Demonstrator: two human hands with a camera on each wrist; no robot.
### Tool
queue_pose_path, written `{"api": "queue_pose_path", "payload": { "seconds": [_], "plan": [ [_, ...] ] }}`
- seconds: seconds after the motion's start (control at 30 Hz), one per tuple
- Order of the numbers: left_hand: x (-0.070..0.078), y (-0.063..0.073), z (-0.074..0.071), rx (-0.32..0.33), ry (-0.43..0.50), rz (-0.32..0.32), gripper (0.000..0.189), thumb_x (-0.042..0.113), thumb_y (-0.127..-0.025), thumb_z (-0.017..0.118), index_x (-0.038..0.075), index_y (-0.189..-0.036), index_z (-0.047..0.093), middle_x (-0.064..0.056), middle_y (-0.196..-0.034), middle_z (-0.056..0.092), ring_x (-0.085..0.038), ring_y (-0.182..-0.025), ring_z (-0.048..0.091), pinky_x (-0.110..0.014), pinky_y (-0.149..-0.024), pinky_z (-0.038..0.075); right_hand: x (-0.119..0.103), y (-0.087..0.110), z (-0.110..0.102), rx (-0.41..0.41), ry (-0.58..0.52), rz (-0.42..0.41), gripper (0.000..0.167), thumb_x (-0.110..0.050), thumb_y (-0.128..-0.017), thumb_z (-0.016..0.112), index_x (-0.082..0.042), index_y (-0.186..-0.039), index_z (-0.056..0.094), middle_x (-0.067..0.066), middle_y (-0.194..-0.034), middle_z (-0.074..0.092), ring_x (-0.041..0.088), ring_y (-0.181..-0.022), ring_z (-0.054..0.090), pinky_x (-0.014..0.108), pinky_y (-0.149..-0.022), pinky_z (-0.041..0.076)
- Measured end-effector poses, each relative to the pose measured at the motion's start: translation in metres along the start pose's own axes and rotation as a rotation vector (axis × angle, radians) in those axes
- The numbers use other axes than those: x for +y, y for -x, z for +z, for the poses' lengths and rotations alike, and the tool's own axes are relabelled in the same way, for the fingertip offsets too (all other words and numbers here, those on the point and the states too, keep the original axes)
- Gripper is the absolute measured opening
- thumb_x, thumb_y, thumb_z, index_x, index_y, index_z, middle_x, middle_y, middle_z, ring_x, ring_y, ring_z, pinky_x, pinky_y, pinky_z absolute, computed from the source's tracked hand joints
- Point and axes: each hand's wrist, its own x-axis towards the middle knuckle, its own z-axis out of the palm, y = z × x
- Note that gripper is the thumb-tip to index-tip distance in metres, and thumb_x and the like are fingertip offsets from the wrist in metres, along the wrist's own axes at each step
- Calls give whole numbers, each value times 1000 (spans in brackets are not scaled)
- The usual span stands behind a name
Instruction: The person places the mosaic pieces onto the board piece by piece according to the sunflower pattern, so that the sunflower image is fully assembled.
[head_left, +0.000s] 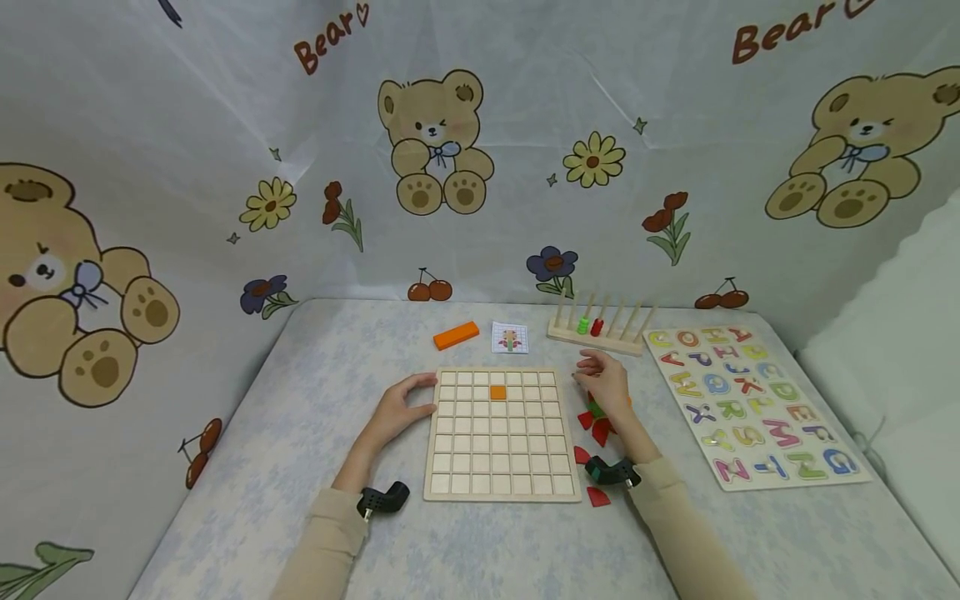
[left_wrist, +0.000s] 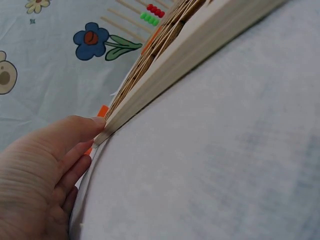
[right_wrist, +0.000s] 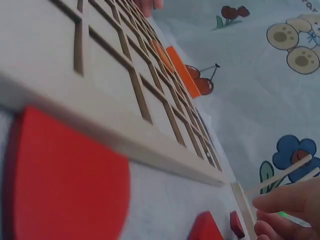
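A wooden grid board [head_left: 491, 502] lies in front of me, with one orange square [head_left: 498, 392] in an upper cell. My left hand [head_left: 395, 410] rests at the board's left side, fingers bent and fingertips at the edge. In the left wrist view, a finger of the left hand [left_wrist: 47, 170] touches the board's corner. My right hand [head_left: 606, 385] is beyond the board's right edge, over a small heap of red pieces [head_left: 601, 431] and green pieces [head_left: 596, 409]. Its fingers are loosely bent, and nothing shows between them in the right wrist view.
Behind the board lie an orange bar [head_left: 456, 336] and a small pattern card [head_left: 510, 338]. A peg rack [head_left: 600, 337] with green and red beads stands at the back right. An alphabet board [head_left: 757, 407] lies farther right. Red pieces [head_left: 597, 497] lie along the grid board's right side.
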Motion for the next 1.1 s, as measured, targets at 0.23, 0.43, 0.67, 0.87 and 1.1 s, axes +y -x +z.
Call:
{"api": "queue_pose_path", "payload": {
  "seconds": [0.23,0.43,0.67,0.87,1.1],
  "plan": [
    [2,2,-2,10,3,19,54,8,-86,69,-1,-136,49,-21,-132,57,-34,-138,38,-54,-116,24,13,-2,-8,-58,65,32,48,3,-77,72,8,-122,58,27,-100,67,18,-77,60,11,-60,46],
    [2,3,-2,3,14,17,55,8,-86,69,-1,-136,49,-21,-132,57,-34,-138,37,-55,-117,24,18,-2,-4,-37,127,-16,45,5,-75,74,8,-118,60,25,-96,69,7,-71,53,11,-59,43],
    [0,1,-1,24,-4,23,55,7,-85,70,-2,-135,50,-21,-131,57,-36,-137,38,-56,-115,25,15,-2,-3,-23,110,-30,43,4,-75,75,8,-116,62,24,-93,68,13,-72,54,13,-60,43],
    [-25,-8,2,35,18,-1,55,13,-85,72,7,-136,52,-14,-132,59,-30,-139,37,-52,-118,23,-1,2,0,-67,43,-14,44,2,-77,74,7,-118,61,25,-96,65,29,-85,63,12,-66,46],
    [-37,-10,5,49,-23,41,55,17,-84,73,9,-134,54,-10,-129,61,-29,-135,42,-54,-114,28,-20,11,15,-155,-7,-7,45,-1,-79,73,5,-121,60,23,-98,64,31,-89,62,21,-75,52]
  ]
}}
